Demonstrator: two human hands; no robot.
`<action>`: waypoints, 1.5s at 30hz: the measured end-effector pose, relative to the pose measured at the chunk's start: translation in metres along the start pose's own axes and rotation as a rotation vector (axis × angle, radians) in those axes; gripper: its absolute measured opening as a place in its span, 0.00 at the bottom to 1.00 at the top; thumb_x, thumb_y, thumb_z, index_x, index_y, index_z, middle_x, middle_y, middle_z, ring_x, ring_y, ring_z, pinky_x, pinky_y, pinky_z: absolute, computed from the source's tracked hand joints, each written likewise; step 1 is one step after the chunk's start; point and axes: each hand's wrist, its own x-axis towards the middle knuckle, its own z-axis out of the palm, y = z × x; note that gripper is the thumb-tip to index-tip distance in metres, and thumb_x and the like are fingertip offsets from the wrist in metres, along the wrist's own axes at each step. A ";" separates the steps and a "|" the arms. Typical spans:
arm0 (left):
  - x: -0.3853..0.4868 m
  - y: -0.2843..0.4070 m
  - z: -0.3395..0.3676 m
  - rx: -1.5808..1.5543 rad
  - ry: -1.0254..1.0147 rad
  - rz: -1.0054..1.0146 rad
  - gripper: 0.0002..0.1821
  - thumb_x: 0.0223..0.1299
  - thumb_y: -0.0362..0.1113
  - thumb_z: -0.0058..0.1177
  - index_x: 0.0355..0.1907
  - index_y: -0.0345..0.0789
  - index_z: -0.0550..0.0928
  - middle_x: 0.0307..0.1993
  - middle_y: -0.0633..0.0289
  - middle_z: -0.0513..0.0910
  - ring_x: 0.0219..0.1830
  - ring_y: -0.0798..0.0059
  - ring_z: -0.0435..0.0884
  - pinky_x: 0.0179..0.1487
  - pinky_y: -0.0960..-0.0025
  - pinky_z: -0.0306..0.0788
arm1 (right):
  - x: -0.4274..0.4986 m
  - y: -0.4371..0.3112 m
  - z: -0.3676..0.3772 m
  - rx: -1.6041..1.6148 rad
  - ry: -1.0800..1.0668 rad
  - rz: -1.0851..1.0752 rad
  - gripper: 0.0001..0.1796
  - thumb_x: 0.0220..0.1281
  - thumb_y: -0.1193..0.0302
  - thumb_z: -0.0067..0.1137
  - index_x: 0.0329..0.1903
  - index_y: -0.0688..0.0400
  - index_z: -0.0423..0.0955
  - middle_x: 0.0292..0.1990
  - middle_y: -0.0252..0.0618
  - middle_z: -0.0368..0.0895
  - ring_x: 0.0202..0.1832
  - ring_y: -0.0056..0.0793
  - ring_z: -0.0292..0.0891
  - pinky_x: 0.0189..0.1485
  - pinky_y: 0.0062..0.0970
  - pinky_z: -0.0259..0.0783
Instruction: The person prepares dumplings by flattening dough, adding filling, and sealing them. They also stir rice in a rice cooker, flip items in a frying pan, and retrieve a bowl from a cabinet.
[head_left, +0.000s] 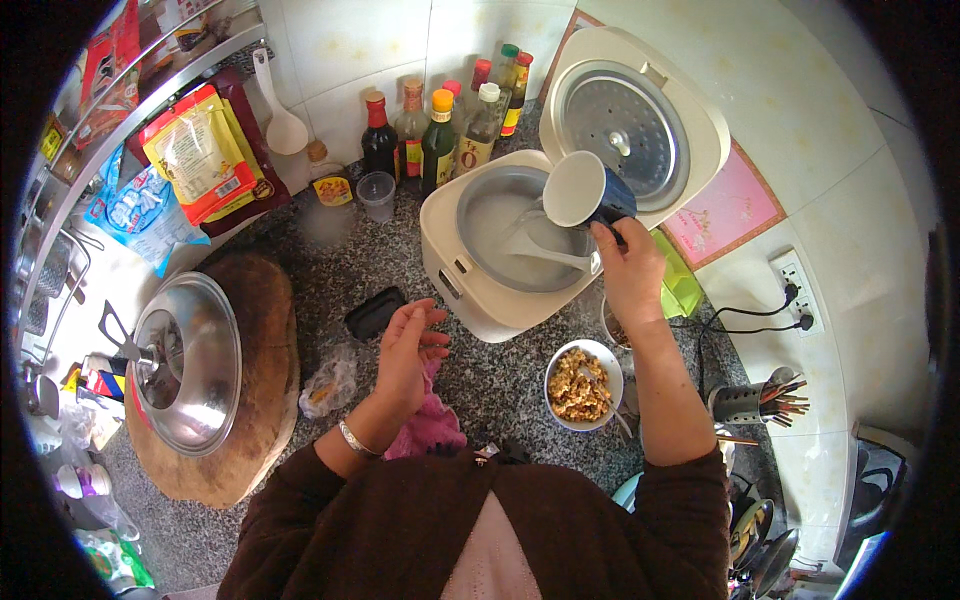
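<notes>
My right hand (628, 262) grips the handle of a dark blue mug (616, 187) with a pale interior, tilted over the edge of an open rice cooker (487, 307). In the cooker's metal inner pot (469, 255) is a whitish, cloudy content, and a white ladle (551, 255) rests in it, its handle against the rim. My left hand (409, 352) is held above the counter with fingers apart, holding nothing. Beneath it lies a pink cloth (431, 427); beside it is a black tray-like object (373, 313). A white bowl (615, 375) of crumbly brown-yellow food holds a spoon.
Sauce bottles (437, 142) and a clear plastic cup (376, 196) stand behind. At left, a metal lid (225, 352) rests on a round wooden chopping board (274, 315). The cooker's raised lid (709, 142) leans back right. Power cords (724, 311) and a utensil holder (731, 405) are at right.
</notes>
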 end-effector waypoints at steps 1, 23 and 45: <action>0.000 -0.001 -0.001 0.000 -0.003 0.003 0.17 0.73 0.43 0.40 0.56 0.37 0.71 0.48 0.60 0.79 0.36 0.77 0.78 0.37 0.72 0.74 | 0.000 0.000 0.000 0.006 0.007 -0.001 0.12 0.59 0.67 0.62 0.30 0.62 0.73 0.28 0.45 0.72 0.26 0.40 0.71 0.29 0.35 0.68; -0.017 0.014 -0.007 -0.035 -0.005 0.072 0.17 0.71 0.44 0.43 0.55 0.37 0.72 0.45 0.63 0.79 0.35 0.81 0.76 0.38 0.74 0.73 | -0.024 -0.018 -0.006 -0.440 0.015 -0.449 0.10 0.53 0.72 0.64 0.32 0.61 0.71 0.61 0.75 0.57 0.50 0.64 0.71 0.49 0.40 0.74; -0.037 0.053 -0.022 -0.007 0.121 0.333 0.15 0.70 0.43 0.45 0.52 0.38 0.75 0.44 0.63 0.79 0.35 0.81 0.77 0.36 0.76 0.72 | -0.224 -0.016 0.042 1.098 -0.767 1.036 0.15 0.70 0.62 0.51 0.41 0.64 0.69 0.41 0.40 0.74 0.48 0.31 0.76 0.56 0.29 0.73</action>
